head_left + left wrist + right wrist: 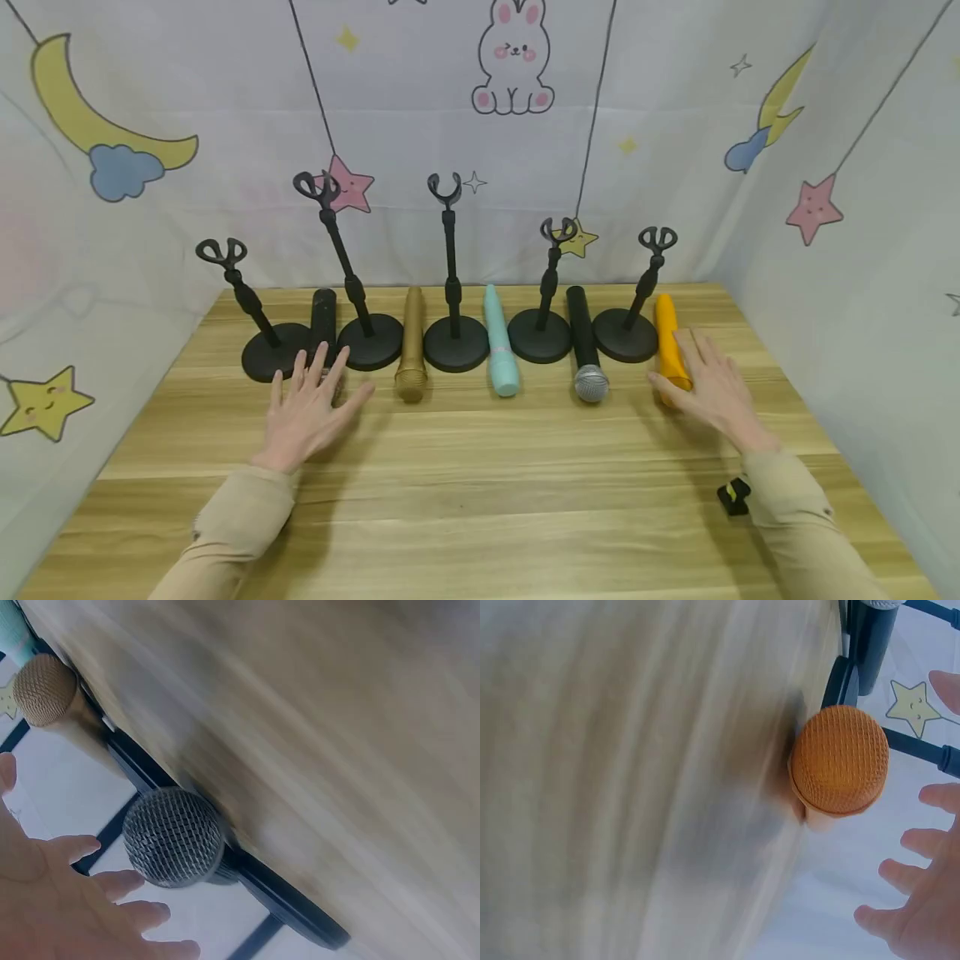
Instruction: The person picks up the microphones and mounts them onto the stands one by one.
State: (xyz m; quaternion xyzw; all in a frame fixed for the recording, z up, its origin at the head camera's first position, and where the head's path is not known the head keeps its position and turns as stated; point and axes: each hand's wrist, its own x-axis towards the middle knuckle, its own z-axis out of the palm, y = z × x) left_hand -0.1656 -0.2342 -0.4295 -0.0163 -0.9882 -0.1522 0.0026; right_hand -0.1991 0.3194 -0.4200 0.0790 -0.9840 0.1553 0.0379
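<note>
With fingers spread, my left hand (303, 417) hovers over the head end of a black microphone (323, 317) at the left. In the left wrist view that microphone's mesh head (174, 837) shows close to the fingertips, nothing gripped. At the right, my right hand (712, 387) is spread just above and beside an orange microphone (667, 325), whose textured head (840, 760) faces the right wrist camera. Between the hands lie a gold microphone (412, 346), a mint green microphone (498, 342) and a second black microphone (582, 342) with a silver head.
Several black microphone stands with round bases, such as the tall middle stand (455, 342) and the rightmost stand (626, 333), alternate with the microphones along the back of the wooden table (480, 500). A printed curtain (420, 83) hangs behind. A small black object (733, 497) is by the right sleeve.
</note>
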